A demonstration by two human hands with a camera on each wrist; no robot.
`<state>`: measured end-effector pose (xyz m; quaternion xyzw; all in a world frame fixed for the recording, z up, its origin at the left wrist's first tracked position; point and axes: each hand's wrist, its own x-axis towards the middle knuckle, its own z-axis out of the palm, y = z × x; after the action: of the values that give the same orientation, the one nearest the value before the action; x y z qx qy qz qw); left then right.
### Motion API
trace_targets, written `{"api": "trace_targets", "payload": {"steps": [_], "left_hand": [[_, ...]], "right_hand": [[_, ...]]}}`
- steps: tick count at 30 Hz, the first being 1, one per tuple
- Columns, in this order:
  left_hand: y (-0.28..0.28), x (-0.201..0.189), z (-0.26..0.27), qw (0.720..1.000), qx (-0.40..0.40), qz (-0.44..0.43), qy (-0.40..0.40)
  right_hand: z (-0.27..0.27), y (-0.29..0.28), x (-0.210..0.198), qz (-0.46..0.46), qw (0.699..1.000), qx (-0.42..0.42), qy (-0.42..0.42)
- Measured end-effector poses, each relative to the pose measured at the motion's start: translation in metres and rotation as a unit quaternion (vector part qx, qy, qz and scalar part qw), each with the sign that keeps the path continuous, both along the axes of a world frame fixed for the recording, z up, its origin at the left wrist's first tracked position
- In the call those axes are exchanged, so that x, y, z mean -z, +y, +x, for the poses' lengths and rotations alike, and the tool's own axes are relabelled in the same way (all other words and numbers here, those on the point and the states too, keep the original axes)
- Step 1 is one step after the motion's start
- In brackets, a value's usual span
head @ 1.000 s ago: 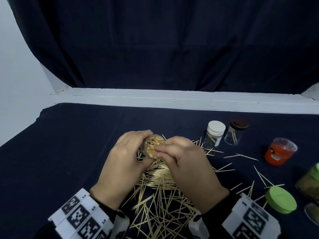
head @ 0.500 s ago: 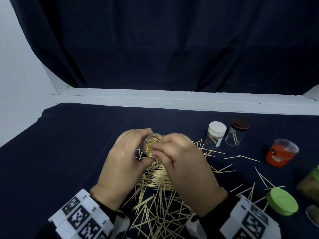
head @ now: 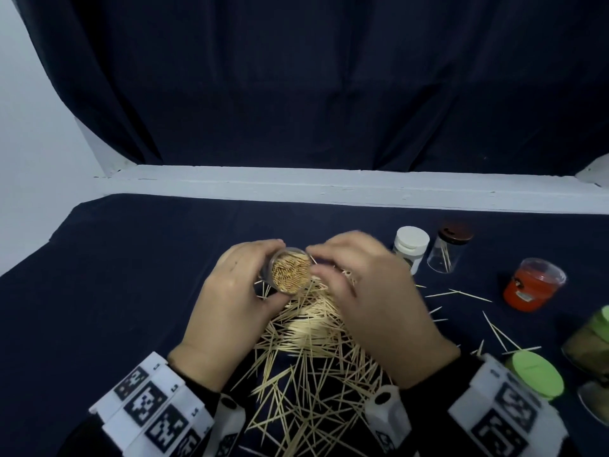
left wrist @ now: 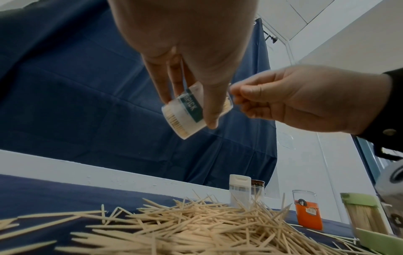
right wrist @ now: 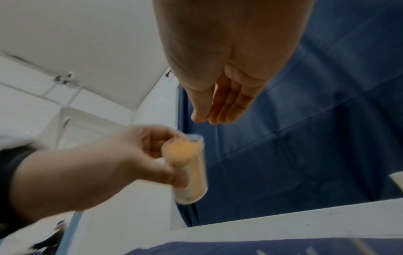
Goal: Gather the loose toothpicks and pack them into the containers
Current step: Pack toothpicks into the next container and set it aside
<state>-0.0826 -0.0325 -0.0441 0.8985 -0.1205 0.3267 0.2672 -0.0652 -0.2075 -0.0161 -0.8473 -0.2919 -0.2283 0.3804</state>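
My left hand [head: 227, 301] grips a clear jar [head: 290, 273] packed full of toothpicks, held tilted above the table [head: 131, 275], mouth toward me. My right hand [head: 372, 298] hovers just beside the jar's rim, fingers loosely extended and holding nothing. The loose toothpicks [head: 313, 357] lie heaped on the dark cloth below both hands. Other jars [head: 410, 249] stand to the right.

Two hands [head: 230, 301]; one held clear container [head: 290, 273]; five standing containers [head: 410, 247]; one loose green lid [head: 535, 374]; toothpicks [head: 313, 357] too many to count.
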Motion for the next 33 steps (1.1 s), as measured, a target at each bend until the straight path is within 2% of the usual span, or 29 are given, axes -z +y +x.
{"api": "trace_targets", "payload": {"steps": [2, 4, 6, 8, 12, 16, 18, 20, 24, 28, 30, 33], "left_hand": [[0.002, -0.001, 0.000, 1.000, -0.013, -0.011, 0.019], [0.002, -0.001, -0.001, 0.999, -0.016, -0.011, 0.029], [0.002, -0.001, -0.001, 0.999, -0.014, -0.009, 0.032], [0.001, -0.001, -0.001, 0.999, -0.010, -0.006, 0.034], [-0.001, -0.001, -0.001, 0.999, 0.002, 0.000, 0.040], [-0.003, -0.001, 0.000, 0.999, 0.015, -0.002, 0.045], [-0.005, -0.001, 0.000, 0.998, 0.023, -0.006, 0.050], [-0.008, -0.002, 0.000, 0.998, 0.029, -0.008, 0.054], [-0.012, -0.002, 0.000, 0.997, 0.043, -0.012, 0.057], [-0.011, -0.001, 0.001, 0.996, 0.051, -0.015, 0.065], [-0.012, -0.001, 0.001, 0.996, 0.052, -0.018, 0.070], [-0.013, -0.002, 0.001, 0.996, 0.058, -0.011, 0.073]], "right_hand": [[0.007, -0.018, -0.003, -0.013, 0.999, 0.026, 0.044], [0.012, -0.040, -0.002, -0.091, 0.988, 0.054, 0.109], [0.012, -0.061, 0.002, -0.198, 0.959, 0.095, 0.180], [0.008, -0.079, 0.004, -0.267, 0.924, 0.123, 0.243], [-0.003, -0.105, 0.016, -0.326, 0.861, 0.162, 0.355], [-0.013, -0.108, 0.027, -0.380, 0.809, 0.170, 0.414], [-0.018, -0.099, 0.032, -0.400, 0.793, 0.168, 0.428], [-0.021, -0.088, 0.034, -0.404, 0.795, 0.164, 0.421], [-0.017, -0.070, 0.038, -0.375, 0.842, 0.116, 0.369], [-0.016, -0.067, 0.032, -0.381, 0.851, 0.092, 0.349], [-0.011, -0.077, 0.026, -0.356, 0.853, 0.107, 0.366], [0.012, -0.102, 0.023, -0.333, 0.848, 0.198, 0.363]]}}
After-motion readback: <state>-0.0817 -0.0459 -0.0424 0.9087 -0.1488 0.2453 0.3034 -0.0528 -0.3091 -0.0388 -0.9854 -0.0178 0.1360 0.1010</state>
